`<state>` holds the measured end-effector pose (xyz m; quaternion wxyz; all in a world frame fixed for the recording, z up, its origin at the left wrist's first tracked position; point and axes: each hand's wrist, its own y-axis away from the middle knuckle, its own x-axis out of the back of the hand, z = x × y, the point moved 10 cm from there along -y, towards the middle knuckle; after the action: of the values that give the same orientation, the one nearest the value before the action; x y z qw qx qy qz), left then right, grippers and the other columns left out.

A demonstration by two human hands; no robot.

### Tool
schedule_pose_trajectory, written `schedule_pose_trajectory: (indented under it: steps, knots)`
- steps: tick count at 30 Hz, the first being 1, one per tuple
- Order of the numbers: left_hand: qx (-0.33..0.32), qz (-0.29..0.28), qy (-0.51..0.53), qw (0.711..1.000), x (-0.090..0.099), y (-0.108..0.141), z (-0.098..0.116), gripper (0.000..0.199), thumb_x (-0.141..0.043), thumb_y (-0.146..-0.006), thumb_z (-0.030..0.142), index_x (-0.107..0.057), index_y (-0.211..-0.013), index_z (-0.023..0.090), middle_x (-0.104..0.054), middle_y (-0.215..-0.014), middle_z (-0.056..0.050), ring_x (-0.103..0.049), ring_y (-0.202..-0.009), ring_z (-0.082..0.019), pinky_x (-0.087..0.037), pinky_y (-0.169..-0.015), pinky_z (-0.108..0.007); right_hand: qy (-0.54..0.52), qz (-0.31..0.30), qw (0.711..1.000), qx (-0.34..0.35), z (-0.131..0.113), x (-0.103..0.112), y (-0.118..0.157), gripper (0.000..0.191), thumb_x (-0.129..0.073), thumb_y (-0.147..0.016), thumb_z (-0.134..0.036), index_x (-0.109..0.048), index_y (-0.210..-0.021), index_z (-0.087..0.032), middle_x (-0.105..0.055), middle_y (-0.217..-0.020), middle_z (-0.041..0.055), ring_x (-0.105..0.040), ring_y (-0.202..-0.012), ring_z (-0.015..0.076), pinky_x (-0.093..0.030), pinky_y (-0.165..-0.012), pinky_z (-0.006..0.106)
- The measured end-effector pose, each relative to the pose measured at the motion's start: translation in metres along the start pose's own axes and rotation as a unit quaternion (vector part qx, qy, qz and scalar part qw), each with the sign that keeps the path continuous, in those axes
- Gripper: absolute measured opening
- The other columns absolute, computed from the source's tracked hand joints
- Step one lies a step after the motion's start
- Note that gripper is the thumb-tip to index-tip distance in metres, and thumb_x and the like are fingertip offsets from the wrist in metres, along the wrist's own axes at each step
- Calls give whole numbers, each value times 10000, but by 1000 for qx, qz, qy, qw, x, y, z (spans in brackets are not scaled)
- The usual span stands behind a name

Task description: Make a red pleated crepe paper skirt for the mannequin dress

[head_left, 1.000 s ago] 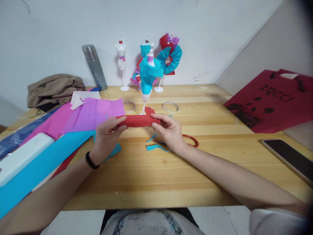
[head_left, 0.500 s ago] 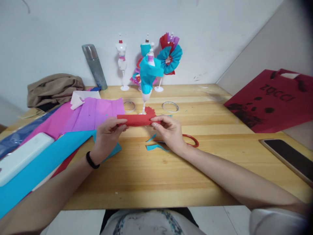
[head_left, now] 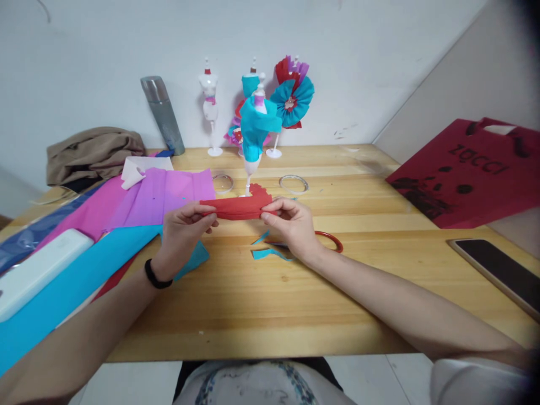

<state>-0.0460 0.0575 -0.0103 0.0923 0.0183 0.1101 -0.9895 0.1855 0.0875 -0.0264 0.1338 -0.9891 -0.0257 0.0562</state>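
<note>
A folded strip of red crepe paper (head_left: 236,209) is stretched level above the table between my hands. My left hand (head_left: 185,236) pinches its left end, and my right hand (head_left: 291,225) pinches the right end between thumb and fingers. Just behind the strip stands a small white mannequin (head_left: 252,169) wrapped in turquoise paper (head_left: 254,126). A red scallop-edged piece (head_left: 260,191) shows at its foot, partly hidden by the strip. Scissors with red handles (head_left: 331,241) lie partly under my right hand, and turquoise scraps (head_left: 270,254) lie beside them.
More mannequins (head_left: 210,104) line the wall, one bearing a large turquoise paper flower (head_left: 292,103). At left are coloured paper sheets (head_left: 169,194), a white case-like object (head_left: 46,270), a flask (head_left: 163,115) and brown cloth (head_left: 95,154). At right are a red bag (head_left: 468,174) and a phone (head_left: 498,270).
My left hand has shifted slightly left, drawing the red strip a little longer. The strip's upper edge has tilted. My right hand stays nearly in place.
</note>
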Motion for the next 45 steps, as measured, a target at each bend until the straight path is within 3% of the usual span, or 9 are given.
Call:
schedule_pose_trajectory:
  steps: [6,12,21,28,37,45]
  knots:
    - [15,-10,22,1000,-2,0,-5,103,-791,-626,190,-751,-720,177,-688,-532,2,-638,-481,-117,-499,-449,-197,0,-7,1000,-20,5,-2,2,142,-772,-640,-272,-675,-719,-204,-638,-658,-19,-547,-612,117,-432,-605,275]
    - [-8,-14,0,1000,-3,1,-1,121,-802,-650,193,-764,-764,182,-702,-550,2,-646,-496,-115,-512,-463,-193,-10,-10,1000,3,3,-3,2,149,-764,-664,-263,-693,-787,-216,-650,-707,-16,-565,-646,123,-461,-632,280]
    - [-119,-29,-64,990,-2,1,11,149,-768,-722,197,-797,-865,228,-696,-675,6,-616,-585,-102,-506,-540,-217,44,-23,998,26,5,-3,1,217,-740,-723,-283,-764,-931,-224,-722,-842,24,-606,-725,151,-492,-712,321]
    - [-172,-27,-144,974,-3,3,19,178,-709,-769,185,-785,-922,236,-664,-681,11,-605,-599,-110,-480,-569,-248,100,-27,991,85,-1,-3,2,210,-702,-776,-258,-773,-973,-239,-697,-870,31,-615,-826,177,-477,-766,344]
    - [-162,-22,-158,974,-4,4,19,172,-690,-791,181,-780,-935,210,-672,-679,7,-605,-603,-107,-485,-580,-246,137,-28,983,116,-9,-4,2,137,-678,-808,-240,-774,-907,-233,-653,-792,20,-569,-763,165,-424,-699,321]
    - [-99,-9,-116,988,1,2,7,218,-717,-744,184,-764,-958,188,-682,-660,11,-624,-579,-109,-508,-573,-245,132,-20,984,120,-13,-2,2,146,-692,-798,-252,-783,-912,-249,-686,-812,23,-597,-799,181,-453,-740,342]
